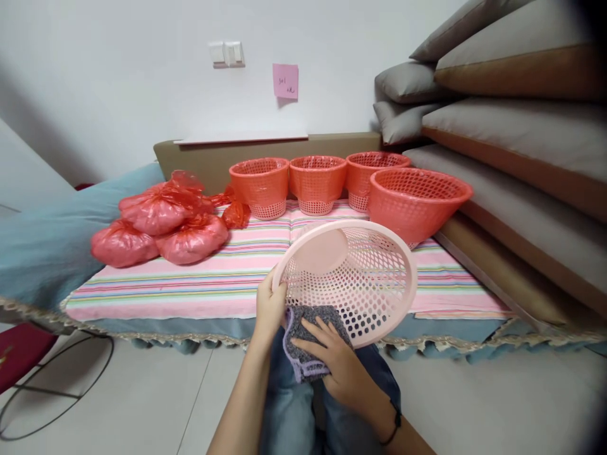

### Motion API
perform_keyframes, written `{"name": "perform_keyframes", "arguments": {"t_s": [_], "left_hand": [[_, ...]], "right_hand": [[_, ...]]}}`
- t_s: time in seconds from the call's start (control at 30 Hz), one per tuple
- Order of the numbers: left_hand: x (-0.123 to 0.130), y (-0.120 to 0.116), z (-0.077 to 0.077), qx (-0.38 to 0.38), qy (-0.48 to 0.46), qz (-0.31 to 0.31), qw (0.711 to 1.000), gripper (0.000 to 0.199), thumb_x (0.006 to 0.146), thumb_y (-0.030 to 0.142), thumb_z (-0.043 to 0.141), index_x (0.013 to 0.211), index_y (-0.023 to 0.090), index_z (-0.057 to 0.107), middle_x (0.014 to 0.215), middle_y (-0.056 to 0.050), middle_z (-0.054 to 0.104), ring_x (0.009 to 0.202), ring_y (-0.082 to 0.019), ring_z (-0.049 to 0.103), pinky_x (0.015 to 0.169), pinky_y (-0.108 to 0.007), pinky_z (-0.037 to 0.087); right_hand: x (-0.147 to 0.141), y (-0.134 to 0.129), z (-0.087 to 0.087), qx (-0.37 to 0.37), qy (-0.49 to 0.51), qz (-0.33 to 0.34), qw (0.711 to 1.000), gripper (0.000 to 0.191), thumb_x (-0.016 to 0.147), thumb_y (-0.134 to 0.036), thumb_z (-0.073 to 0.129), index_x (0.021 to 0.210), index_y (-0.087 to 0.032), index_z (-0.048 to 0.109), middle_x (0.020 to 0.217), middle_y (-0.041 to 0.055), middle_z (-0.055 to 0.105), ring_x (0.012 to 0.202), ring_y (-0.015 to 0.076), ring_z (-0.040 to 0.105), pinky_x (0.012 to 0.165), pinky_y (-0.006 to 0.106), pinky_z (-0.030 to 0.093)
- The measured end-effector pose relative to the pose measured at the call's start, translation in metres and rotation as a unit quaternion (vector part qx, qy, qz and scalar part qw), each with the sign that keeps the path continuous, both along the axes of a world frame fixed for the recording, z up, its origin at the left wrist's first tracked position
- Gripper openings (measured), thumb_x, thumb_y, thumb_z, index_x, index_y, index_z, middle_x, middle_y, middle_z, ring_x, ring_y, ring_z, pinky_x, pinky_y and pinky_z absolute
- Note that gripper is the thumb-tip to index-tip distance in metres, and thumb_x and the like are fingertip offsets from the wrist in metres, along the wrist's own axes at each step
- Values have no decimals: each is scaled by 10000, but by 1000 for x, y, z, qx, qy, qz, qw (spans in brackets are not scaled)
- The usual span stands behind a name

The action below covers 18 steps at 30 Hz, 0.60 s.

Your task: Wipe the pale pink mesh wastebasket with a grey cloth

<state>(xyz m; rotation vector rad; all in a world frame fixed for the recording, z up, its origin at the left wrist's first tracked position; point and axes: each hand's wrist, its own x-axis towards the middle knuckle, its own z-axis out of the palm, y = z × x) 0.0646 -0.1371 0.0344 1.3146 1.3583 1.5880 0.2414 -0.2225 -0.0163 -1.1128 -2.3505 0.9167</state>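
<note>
A pale pink plastic basket (374,278) with a mesh wall is tilted over my lap, its wide mouth facing me. My left hand (271,300) is closed round its rim on the left side, fingers partly hidden behind. A folded dark grey cloth (303,322) with a purple edge lies against the lower near part of the basket. With fingers spread across the cloth, my right hand (334,354) holds it pressed to the basket; the thumb is hidden.
Red film covers several baskets (317,180) standing behind on the striped mat (227,272). At left, tied red bags (190,240) are piled up. Grey and brown cushions (521,120) are stacked at right. A stool (23,354) stands at lower left.
</note>
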Motion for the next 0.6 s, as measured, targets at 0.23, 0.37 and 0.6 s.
{"name": "perform_keyframes", "arguments": {"t_s": [0.23,0.37,0.6], "left_hand": [[-10,2,7,16,68,-25,997,501,660,172,516,1114,143,726,1143,-90,753,1083,-267,677,1037,-442,476],[-21,1,17,38,122,-9,992,545,625,151,491,1116,153,728,1157,-69,750,1096,-270,670,1037,-438,484],[-38,13,25,35,158,-49,986,570,620,158,491,1144,147,716,1196,-69,739,1128,-281,655,1071,-456,461]], "right_hand": [[18,4,0,-16,-123,-3,992,908,548,-55,450,1398,-343,587,1625,-38,323,1520,373,189,1201,660,139],[21,6,-2,-9,-132,-7,991,850,589,-55,459,1366,-365,609,1618,-58,337,1516,357,215,1209,644,121],[28,12,-13,29,-163,-9,986,722,670,-44,466,1304,-332,660,1587,-45,411,1500,379,248,1205,652,111]]}}
